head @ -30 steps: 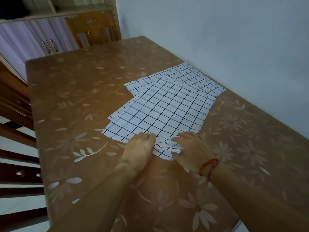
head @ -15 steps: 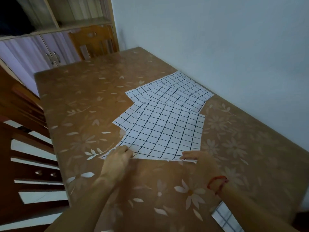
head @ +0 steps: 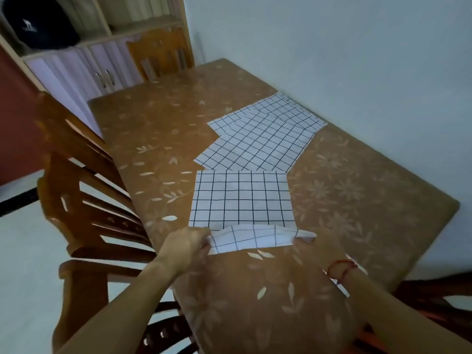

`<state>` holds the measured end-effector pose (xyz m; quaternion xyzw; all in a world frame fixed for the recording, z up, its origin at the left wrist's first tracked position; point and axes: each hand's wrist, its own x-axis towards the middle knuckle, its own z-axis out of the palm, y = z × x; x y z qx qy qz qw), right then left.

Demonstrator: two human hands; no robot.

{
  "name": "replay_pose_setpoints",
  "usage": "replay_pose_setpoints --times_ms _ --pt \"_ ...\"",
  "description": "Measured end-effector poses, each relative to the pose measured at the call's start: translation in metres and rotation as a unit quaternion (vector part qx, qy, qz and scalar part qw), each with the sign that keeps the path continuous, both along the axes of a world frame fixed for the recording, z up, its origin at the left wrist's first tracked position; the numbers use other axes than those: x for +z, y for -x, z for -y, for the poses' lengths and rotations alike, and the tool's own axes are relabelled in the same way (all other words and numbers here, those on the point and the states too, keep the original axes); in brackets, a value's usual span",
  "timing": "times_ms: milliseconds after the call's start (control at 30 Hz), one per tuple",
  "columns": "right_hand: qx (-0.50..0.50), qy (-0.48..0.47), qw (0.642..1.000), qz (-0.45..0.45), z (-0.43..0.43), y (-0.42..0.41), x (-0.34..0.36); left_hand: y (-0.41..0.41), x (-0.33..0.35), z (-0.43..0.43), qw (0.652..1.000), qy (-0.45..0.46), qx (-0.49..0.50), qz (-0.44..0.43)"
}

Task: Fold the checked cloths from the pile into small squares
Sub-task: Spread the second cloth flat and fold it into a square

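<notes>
Head view: I have one checked cloth (head: 241,198) drawn clear of the pile (head: 260,141) and spread on the desk (head: 357,200), its far edge just touching the pile. My left hand (head: 187,247) pinches the near left corner; my right hand (head: 302,238) is mostly hidden under the near right corner, which it seems to grip. The near edge is lifted and curled, so I judge the first fold is starting. Next I should carry that edge up to the far edge, corners matched, and press the crease flat.
</notes>
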<state>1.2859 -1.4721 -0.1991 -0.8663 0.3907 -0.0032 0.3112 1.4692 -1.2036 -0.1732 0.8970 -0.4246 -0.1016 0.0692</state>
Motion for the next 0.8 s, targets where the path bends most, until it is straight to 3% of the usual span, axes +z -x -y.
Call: replay_pose_setpoints --times_ms 67,233,367,533,633,800 --pt "0.015 -0.003 0.999 0.044 -0.005 0.012 0.003 0.008 0.002 -0.006 1.0 0.016 -0.017 -0.015" --pt "0.058 -0.028 0.998 -0.005 -0.018 0.028 0.006 0.018 0.002 -0.027 0.998 -0.022 -0.033 -0.04" --pt "0.046 -0.068 0.996 0.039 -0.02 0.031 0.008 0.016 0.007 -0.03 1.0 -0.013 -0.015 -0.02" --pt "0.025 -0.078 0.992 0.097 -0.009 0.015 0.003 0.004 0.011 -0.024 0.993 0.105 -0.019 0.051" --pt "0.03 -0.054 0.995 0.073 0.004 -0.001 -0.009 0.006 0.009 -0.018 0.986 0.128 -0.043 0.101" --pt "-0.017 -0.058 0.997 0.037 0.02 -0.029 -0.03 0.024 -0.005 -0.007 0.98 0.151 -0.072 0.108"
